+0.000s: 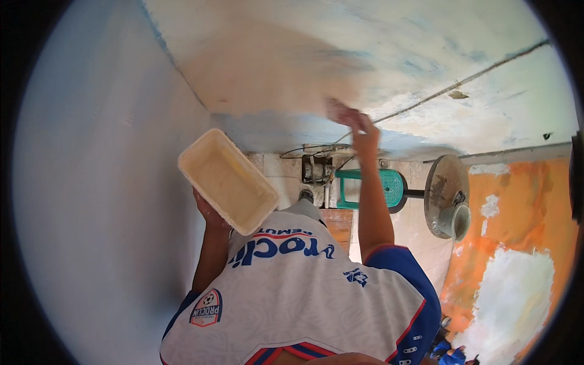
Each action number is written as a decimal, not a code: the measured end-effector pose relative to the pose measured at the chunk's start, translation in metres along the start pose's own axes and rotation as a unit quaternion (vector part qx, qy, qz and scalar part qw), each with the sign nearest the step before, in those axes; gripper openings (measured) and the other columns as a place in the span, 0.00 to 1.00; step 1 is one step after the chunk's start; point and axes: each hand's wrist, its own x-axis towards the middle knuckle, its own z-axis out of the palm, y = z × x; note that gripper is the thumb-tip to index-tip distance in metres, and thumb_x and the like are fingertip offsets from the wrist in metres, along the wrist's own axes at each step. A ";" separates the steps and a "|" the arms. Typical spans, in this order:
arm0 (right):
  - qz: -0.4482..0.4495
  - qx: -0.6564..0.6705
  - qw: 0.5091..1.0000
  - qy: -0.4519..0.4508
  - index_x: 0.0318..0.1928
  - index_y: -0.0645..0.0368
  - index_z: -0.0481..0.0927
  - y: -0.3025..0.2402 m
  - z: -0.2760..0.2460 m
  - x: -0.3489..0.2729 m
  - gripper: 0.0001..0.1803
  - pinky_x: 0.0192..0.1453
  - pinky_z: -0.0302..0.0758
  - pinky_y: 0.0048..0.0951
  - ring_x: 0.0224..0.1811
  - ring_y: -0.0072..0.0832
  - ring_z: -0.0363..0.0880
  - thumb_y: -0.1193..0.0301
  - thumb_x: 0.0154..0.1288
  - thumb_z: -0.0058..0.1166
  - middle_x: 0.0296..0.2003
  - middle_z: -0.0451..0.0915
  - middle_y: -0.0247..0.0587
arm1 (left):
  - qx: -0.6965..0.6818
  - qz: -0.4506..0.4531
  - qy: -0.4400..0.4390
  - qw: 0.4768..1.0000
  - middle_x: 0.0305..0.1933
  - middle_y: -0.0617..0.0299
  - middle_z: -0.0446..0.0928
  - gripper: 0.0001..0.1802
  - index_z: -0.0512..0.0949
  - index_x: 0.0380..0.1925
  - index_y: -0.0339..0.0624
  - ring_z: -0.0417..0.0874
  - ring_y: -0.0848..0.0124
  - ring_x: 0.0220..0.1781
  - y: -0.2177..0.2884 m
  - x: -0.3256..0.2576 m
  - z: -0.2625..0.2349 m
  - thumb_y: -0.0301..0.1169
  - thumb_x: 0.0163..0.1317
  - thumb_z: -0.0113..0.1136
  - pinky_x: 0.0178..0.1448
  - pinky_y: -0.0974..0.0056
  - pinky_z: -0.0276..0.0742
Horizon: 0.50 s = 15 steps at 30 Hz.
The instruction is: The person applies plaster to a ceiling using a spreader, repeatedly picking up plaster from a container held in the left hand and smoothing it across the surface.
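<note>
A cream rectangular plastic tub [226,176] is held tilted in front of my shirt. My left hand [210,208] is closed around its lower left side, with most of the fingers hidden beneath it. Pale residue coats the inside of the tub. Up ahead, my right hand [365,135] is closed on a flat reddish-brown hand tool [342,112], smeared by motion. That tool is at or close to the patchy cream-and-blue wall [274,67]; whether it touches cannot be told.
Close on my left rises a pale blue wall [91,182]. Below stand a green plastic stool [386,188] and a round table [447,176] with a grey bucket [456,220]. A dark boxy device [317,170] sits near cables by the wall. Right stands an orange wall [511,225] with white patches.
</note>
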 end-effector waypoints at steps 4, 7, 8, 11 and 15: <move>-0.011 -0.094 0.995 0.011 0.52 0.61 0.84 0.003 0.029 0.038 0.15 0.49 0.81 0.32 0.43 0.36 0.89 0.72 0.66 0.65 0.40 0.89 0.47 | 0.091 -0.001 0.038 0.995 0.65 0.57 0.75 0.29 0.67 0.68 0.45 0.81 0.60 0.62 -0.005 0.003 -0.005 0.51 0.77 0.43 0.62 0.54 0.82; -0.065 -0.091 0.991 0.079 0.53 0.59 0.82 0.012 -0.008 0.074 0.16 0.48 0.81 0.32 0.44 0.35 0.89 0.74 0.66 0.64 0.40 0.89 0.46 | 0.074 -0.024 0.097 0.992 0.65 0.58 0.76 0.29 0.67 0.68 0.46 0.81 0.61 0.62 -0.007 -0.002 0.024 0.52 0.77 0.42 0.63 0.55 0.82; -0.084 -0.043 0.990 0.101 0.53 0.61 0.83 0.004 -0.031 0.083 0.15 0.48 0.82 0.30 0.44 0.31 0.89 0.74 0.67 0.64 0.40 0.89 0.44 | 0.057 -0.025 0.089 0.994 0.65 0.59 0.76 0.29 0.67 0.68 0.46 0.80 0.61 0.62 -0.010 -0.001 0.029 0.53 0.77 0.42 0.63 0.55 0.81; -0.059 0.027 0.985 0.159 0.50 0.68 0.81 0.034 -0.118 0.095 0.11 0.50 0.80 0.26 0.43 0.24 0.84 0.76 0.70 0.60 0.42 0.86 0.42 | 0.018 -0.026 -0.016 0.999 0.65 0.60 0.75 0.29 0.67 0.68 0.48 0.80 0.62 0.63 -0.029 0.004 0.031 0.54 0.78 0.40 0.64 0.55 0.81; -0.014 0.083 0.979 0.186 0.48 0.65 0.81 0.024 -0.172 0.074 0.09 0.52 0.77 0.26 0.44 0.22 0.80 0.74 0.71 0.60 0.42 0.84 0.38 | 0.004 -0.036 0.041 0.998 0.65 0.60 0.75 0.29 0.67 0.68 0.49 0.80 0.61 0.63 -0.048 0.001 0.045 0.54 0.78 0.39 0.64 0.54 0.81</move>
